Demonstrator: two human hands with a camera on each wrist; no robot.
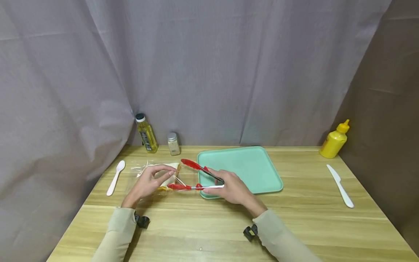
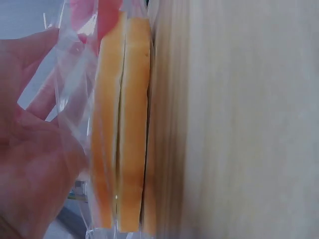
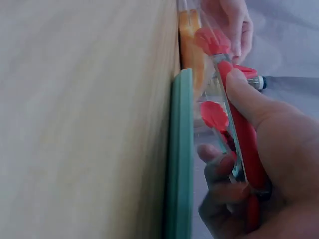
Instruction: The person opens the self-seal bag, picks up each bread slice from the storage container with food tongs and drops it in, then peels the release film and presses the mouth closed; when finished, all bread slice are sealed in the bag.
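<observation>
Tongs (image 1: 193,164), spread, were gripped by the right hand (image 1: 230,187) in the head view, beside the green tray (image 1: 243,171); the left hand (image 1: 148,183) pinched a clear bag (image 1: 188,178) of bread (image 1: 167,181). Left wrist: slices (image 2: 132,124) lay stacked above the bench (image 2: 239,119). Right wrist: red tips (image 3: 214,115) stood near the bread.

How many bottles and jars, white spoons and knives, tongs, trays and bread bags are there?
Bottles and jars: 3 (black-capped bottle, small jar, yellow bottle)
White cutlery: 2 (spoon, knife)
Tongs: 1
Tray: 1
Bread bag: 1
Total: 8
</observation>
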